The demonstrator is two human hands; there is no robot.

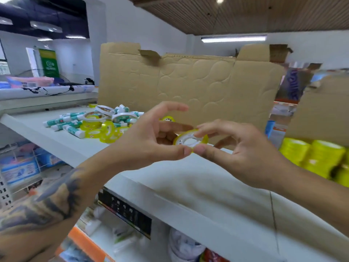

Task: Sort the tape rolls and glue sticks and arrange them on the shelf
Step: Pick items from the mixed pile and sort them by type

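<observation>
Held above the white shelf [188, 178], the yellow tape roll [189, 141] sits in a fingertip grip pinched by both left hand [151, 140] and right hand [243, 154], so it may slip and fall during handover.

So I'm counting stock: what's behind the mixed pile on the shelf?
An upright cardboard sheet stands behind the pile on the shelf; whatever lies beyond it is hidden.

Little legible text. Black shelf-edge label [124, 212] under the white shelf [188, 186]: pale CJK characters, blurred, can't be read reliably. Green banner [49, 62] far left: round white logo, wording too small. Purple package [294, 84] at right: large letters, blurred, unreadable.
</observation>
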